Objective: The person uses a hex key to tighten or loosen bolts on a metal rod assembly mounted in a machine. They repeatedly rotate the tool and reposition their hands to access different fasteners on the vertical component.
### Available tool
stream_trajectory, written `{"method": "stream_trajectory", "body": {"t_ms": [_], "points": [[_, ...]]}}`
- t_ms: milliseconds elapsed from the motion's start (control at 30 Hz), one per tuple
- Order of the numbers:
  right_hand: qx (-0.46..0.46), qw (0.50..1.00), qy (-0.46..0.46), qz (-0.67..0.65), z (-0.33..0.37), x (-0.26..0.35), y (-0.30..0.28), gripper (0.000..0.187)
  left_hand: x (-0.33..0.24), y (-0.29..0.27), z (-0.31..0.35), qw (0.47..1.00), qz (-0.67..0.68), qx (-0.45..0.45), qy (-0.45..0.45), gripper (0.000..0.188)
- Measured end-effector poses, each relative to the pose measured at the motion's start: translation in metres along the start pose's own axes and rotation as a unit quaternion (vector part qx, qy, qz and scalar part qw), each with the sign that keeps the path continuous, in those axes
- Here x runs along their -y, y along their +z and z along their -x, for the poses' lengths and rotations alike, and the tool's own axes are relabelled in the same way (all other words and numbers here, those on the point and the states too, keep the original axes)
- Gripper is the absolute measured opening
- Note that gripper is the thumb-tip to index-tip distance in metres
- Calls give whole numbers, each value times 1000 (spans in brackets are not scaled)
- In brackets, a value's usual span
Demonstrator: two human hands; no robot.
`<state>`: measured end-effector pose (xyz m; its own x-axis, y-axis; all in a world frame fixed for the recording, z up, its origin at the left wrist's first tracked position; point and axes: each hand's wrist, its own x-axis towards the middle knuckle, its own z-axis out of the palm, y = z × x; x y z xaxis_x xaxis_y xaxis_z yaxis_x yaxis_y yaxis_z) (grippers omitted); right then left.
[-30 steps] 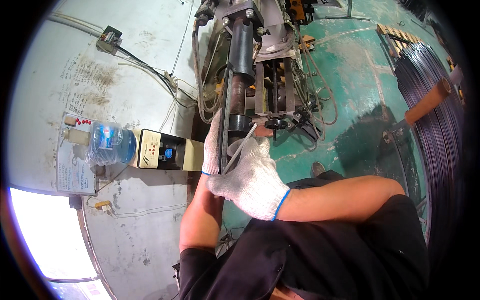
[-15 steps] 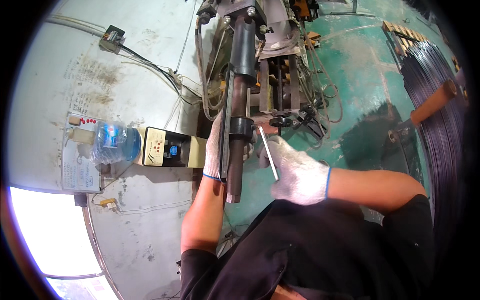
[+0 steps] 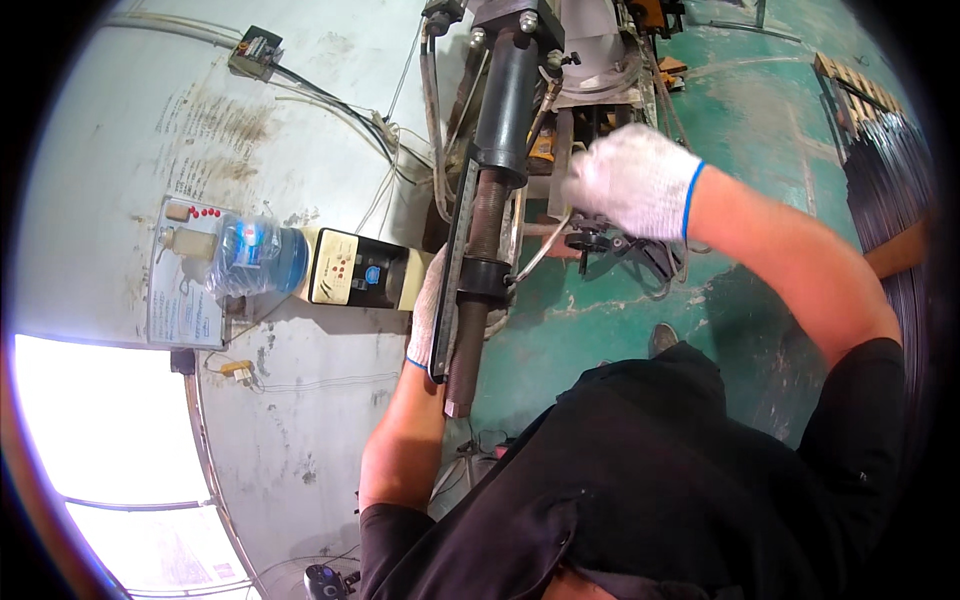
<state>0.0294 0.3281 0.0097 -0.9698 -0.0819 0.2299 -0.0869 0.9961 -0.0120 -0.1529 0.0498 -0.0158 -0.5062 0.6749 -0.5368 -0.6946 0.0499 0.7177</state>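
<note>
A dark cylinder (image 3: 505,105) runs down to a threaded rod (image 3: 466,352), which carries a black collar (image 3: 483,281). Alongside lies a long, narrow ruler-like bar (image 3: 455,270) with scale marks. My left hand (image 3: 426,312), in a white knit glove, reaches behind the bar and curls round the rod just below the collar; its fingertips show on the far side. From the collar's right side a thin silvery hex key (image 3: 541,250) slants up to my gloved right hand (image 3: 640,183), which is closed on its end. That hand is slightly blurred, and its fingertips are partly hidden.
A water dispenser (image 3: 355,268) with a blue bottle (image 3: 265,258) stands left by the wall. Hoses (image 3: 432,120) hang beside the cylinder. Behind my right hand is a black handwheel (image 3: 587,240). Long dark rods (image 3: 890,180) are stacked at the far right.
My right hand has moved up and right, away from the collar. The key now slants up from the collar instead of down. My left hand stays round the rod; the view has shifted slightly.
</note>
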Motion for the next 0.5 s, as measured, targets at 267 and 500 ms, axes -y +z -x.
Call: {"method": "stream_trajectory", "body": {"t_ms": [267, 500], "points": [[-77, 990, 111, -34, -34, -23, -13, 22, -9, -4, 2, 993, 5, 104, -56, 39], [-28, 668, 348, -657, -13, 45, 6, 34, -6, 7, 9, 996, -22, 61, -54, 42]]}}
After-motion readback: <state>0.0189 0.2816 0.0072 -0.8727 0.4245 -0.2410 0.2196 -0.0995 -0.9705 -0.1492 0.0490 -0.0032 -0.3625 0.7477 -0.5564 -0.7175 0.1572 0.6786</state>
